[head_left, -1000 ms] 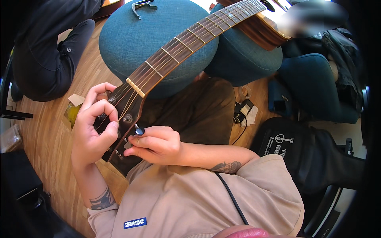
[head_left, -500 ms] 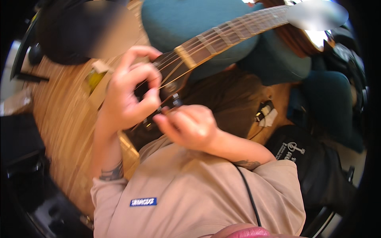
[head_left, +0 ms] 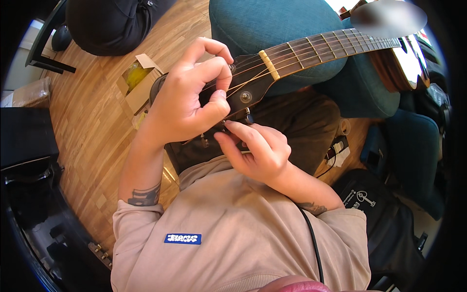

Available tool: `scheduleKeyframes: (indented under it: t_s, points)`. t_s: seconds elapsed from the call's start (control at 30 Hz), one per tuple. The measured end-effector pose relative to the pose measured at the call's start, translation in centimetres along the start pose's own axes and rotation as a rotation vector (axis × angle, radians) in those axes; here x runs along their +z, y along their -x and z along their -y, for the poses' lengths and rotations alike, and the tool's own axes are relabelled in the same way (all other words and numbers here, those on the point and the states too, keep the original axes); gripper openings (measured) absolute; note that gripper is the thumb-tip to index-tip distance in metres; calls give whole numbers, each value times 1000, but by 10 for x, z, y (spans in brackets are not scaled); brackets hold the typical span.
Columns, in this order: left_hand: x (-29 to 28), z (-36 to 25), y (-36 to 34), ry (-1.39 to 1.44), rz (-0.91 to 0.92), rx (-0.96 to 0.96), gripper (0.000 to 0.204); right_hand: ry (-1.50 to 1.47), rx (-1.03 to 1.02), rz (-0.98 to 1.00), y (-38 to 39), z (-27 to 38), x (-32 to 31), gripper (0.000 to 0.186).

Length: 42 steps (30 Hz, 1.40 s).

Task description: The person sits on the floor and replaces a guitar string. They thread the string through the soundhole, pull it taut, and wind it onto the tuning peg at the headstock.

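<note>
An acoustic guitar lies across in front of me, its fretted neck (head_left: 321, 48) running to the upper right. Its dark headstock (head_left: 253, 87) points toward my left, below a pale nut (head_left: 269, 65). My left hand (head_left: 189, 92) is curled over the headstock, thumb and bent fingers closed around a guitar string (head_left: 242, 85) there. Below it, my right hand (head_left: 260, 148) pinches a tuning peg at the headstock's near edge, mostly hidden by the fingertips. Another tuning peg (head_left: 249, 117) shows just right of that, and a further one (head_left: 204, 140) sticks out on the left.
Teal upholstered seats (head_left: 272, 24) stand behind the guitar. An open cardboard box (head_left: 138, 85) with something yellow lies on the wooden floor (head_left: 87, 131). A glossy black case (head_left: 34, 209) is at left, a black bag (head_left: 374, 204) at right. Someone's dark-clothed leg (head_left: 107, 24) is at top left.
The view has shifted, so the guitar and both hands appear farther right. My hands keep to the same part of the headstock, and my right index finger reaches farther forward at the peg.
</note>
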State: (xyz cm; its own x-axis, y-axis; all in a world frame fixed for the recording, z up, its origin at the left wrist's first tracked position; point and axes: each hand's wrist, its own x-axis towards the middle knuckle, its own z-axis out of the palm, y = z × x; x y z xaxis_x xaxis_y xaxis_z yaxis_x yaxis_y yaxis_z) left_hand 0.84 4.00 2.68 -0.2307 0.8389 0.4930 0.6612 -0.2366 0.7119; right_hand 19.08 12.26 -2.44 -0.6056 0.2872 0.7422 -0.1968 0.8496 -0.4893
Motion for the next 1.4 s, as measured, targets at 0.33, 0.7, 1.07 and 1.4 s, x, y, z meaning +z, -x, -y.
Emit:
scheduleKeyframes:
  t_s: [0.33, 0.7, 1.07, 1.4]
  points:
    - [-4, -2, -3, 15, 27, -22, 9, -21, -30, -8, -5, 6, 1, 24]
    - [-16, 15, -10, 92, 115, 18, 9, 54, -193, -75, -2, -4, 2, 25]
    - [-22, 11, -14, 134, 150, -86, 9, 167, -315, -10, -11, -14, 3, 22]
    - [-18, 24, -11, 362, 169, -150, 10, -506, 634, -24, 0, 17, 10, 14]
